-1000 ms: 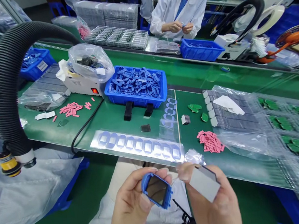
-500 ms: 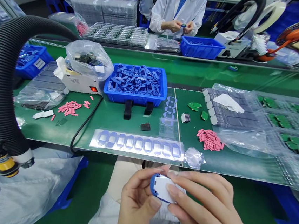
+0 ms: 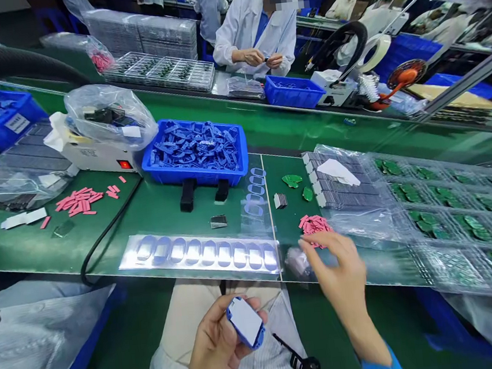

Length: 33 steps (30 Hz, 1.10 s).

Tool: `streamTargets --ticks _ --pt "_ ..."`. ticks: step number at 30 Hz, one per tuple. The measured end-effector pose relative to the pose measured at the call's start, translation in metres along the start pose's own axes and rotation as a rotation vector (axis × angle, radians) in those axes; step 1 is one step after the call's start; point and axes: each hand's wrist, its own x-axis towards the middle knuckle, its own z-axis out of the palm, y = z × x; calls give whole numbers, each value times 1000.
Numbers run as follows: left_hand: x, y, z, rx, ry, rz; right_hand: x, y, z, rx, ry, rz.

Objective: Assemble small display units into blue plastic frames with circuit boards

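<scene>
Left hand (image 3: 221, 339) is grasping a white-faced blue plastic casing (image 3: 246, 322), best kept steady, as right hand (image 3: 343, 271) is hovering, parted and empty, by slim pink strips (image 3: 314, 223).

No text readable; white label (image 3: 18, 123) on blue bin (image 3: 35, 114) blurred.

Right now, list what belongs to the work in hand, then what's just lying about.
Likely in use:
blue frame and white panel, in left hand
pink strips by right hand
blue parts in middle bin

Probably lying about:
crumpled clear film
loose white sheet
</scene>
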Motion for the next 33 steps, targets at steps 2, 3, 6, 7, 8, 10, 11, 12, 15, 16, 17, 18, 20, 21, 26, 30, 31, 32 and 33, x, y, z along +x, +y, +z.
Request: streamTargets --ticks 2,3,6,7,8,10,11,12,15,16,17,18,20,21,26,30,31,32,33 --pt "1 -2 -3 6 -1 -6 13 31 14 -124 -13 38" --pt "1 -3 -4 12 -7 -9 18 43 20 -164 -34 39" --pt "-2 -4 -6 18 -32 -22 27 63 31 -245 -103 2" --pt "-3 -4 -6 14 -37 -30 27 65 32 -260 -117 -16" --pt "-4 -3 -6 12 -38 -38 28 66 32 -272 -126 -33" --pt "-6 -1 -4 14 -24 -55 27 65 31 -290 -134 -65" --pt "-7 -1 -3 17 -14 -58 27 65 30 -296 -137 -81" --pt "-7 0 -2 20 -6 -57 27 65 30 -301 -141 -101" --pt "-7 1 -2 22 -6 -39 29 66 29 -310 -135 -165" --pt "-6 1 -2 21 -9 -35 30 65 29 -312 -117 -180" --pt "-6 2 -2 21 -11 -32 30 64 28 -312 -84 -188" --pt "-5 2 -2 19 -11 -32 31 60 26 -313 -38 -188" --pt "-4 4 -2 13 -8 -34 30 46 17 -303 75 -179" --pt "-3 5 -1 11 -5 -35 28 36 10 -241 121 -170" --pt "-3 9 9 3 -26 -33 12 -32 -32 565 -132 -209" --pt "-5 7 14 -20 -92 -13 2 -59 -40 762 -335 -329" --pt "-6 6 14 -32 -106 -12 0 -61 -39 777 -351 -326" --pt "-7 6 14 -44 -119 -13 -1 -62 -37 792 -363 -317" --pt "-8 6 15 -54 -131 -15 -2 -62 -35 805 -370 -307"
